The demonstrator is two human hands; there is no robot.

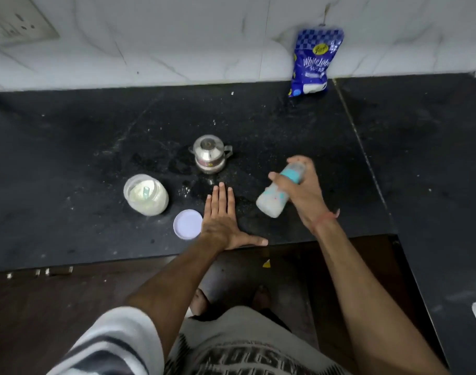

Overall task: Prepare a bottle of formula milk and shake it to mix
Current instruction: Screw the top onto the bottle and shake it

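My right hand grips a baby bottle with a teal collar, held tilted above the black counter; the bottle is blurred and shows milky white liquid inside. My left hand rests flat on the counter near the front edge, fingers straight and thumb spread. An open clear jar of white formula powder with a teal scoop inside stands to the left. Its pale round lid lies flat beside my left hand.
A small steel lidded pot stands behind my left hand. A blue sugar bag leans on the white marble wall at the back right. Spilled powder specks dot the counter. The counter continues along the right side.
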